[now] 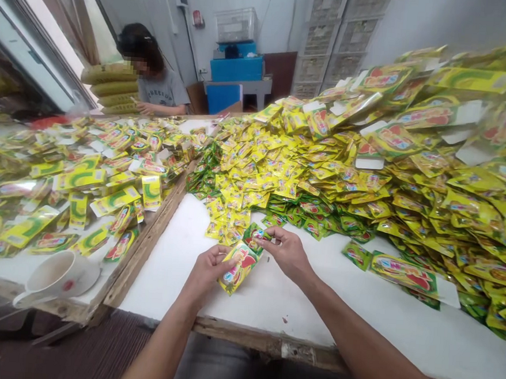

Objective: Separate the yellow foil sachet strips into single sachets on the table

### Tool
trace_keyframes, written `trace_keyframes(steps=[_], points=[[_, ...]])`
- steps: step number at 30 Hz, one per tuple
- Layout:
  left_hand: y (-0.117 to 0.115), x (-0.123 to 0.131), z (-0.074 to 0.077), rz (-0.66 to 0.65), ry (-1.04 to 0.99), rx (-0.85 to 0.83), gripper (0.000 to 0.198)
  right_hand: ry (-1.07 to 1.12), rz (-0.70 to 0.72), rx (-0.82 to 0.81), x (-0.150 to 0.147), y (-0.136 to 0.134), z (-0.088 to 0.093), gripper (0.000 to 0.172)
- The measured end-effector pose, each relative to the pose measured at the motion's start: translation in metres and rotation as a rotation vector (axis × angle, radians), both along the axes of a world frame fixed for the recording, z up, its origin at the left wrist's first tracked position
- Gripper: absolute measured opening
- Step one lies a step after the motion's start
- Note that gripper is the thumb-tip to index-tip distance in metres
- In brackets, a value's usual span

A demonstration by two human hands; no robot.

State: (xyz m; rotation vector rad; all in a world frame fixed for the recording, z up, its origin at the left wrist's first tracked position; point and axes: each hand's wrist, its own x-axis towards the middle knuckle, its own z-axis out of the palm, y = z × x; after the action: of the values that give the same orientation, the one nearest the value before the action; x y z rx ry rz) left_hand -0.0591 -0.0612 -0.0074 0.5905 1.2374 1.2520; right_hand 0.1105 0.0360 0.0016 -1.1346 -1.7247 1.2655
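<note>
Left hand [207,272] is gripping a yellow carton [242,267]; right hand [289,252] is pinching a green sachet [254,234].
The carton is slanting between the hands, the left grasp probably steadying it where the sachet is meeting its far end. Yellow sachets [234,198] are lying just beyond both hands, seemingly for easy reach.

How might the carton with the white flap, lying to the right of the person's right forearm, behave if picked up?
The carton is probably fairly stiff, as its edges look straight. It is likely light: its white flap looks like thin card, which might bend easily.
</note>
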Motion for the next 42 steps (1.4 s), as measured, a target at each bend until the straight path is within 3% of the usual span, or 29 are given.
trace_keyframes(steps=[3,5,10,13,16,19,21,24,27,29,38,42], points=[[-0.006,-0.003,-0.003,0.066,-0.050,0.018,0.045,-0.105,-0.017,0.188,-0.008,-0.010,-0.005,0.025],[-0.010,-0.006,-0.005,0.075,-0.054,0.021,0.044,-0.151,0.043,0.251,-0.011,-0.015,-0.009,0.021],[-0.017,-0.022,-0.006,0.092,-0.026,-0.019,0.045,-0.306,0.178,0.208,-0.018,-0.013,-0.006,0.018],[-0.021,-0.036,-0.006,0.167,-0.001,-0.055,0.043,-0.408,0.243,0.309,-0.028,0.001,-0.003,0.033],[-0.023,-0.048,-0.008,0.245,0.020,-0.074,0.042,-0.571,0.480,0.540,-0.043,0.014,-0.006,0.051],[-0.024,-0.055,-0.010,0.277,0.025,-0.074,0.042,-0.649,0.511,0.659,-0.050,0.022,-0.014,0.047],[-0.023,-0.058,-0.012,0.284,0.038,-0.064,0.042,-0.599,0.348,0.590,-0.047,0.023,-0.017,0.037],[-0.021,-0.056,-0.013,0.287,0.054,-0.060,0.042,-0.320,0.117,0.289,-0.037,0.018,-0.015,0.028],[-0.017,-0.048,-0.011,0.232,0.018,-0.042,0.043,-0.014,0.121,-0.020,-0.033,0.009,-0.011,0.033],[-0.014,-0.043,-0.010,0.175,-0.015,-0.002,0.044,0.060,0.164,-0.113,-0.035,0.004,-0.009,0.035],[-0.006,-0.031,-0.007,0.092,0.028,0.081,0.043,-0.045,0.260,0.032,-0.025,0.003,-0.008,0.021],[0.001,-0.024,-0.006,0.074,0.006,0.081,0.046,-0.098,0.221,0.074,-0.021,0.003,-0.004,0.017]])
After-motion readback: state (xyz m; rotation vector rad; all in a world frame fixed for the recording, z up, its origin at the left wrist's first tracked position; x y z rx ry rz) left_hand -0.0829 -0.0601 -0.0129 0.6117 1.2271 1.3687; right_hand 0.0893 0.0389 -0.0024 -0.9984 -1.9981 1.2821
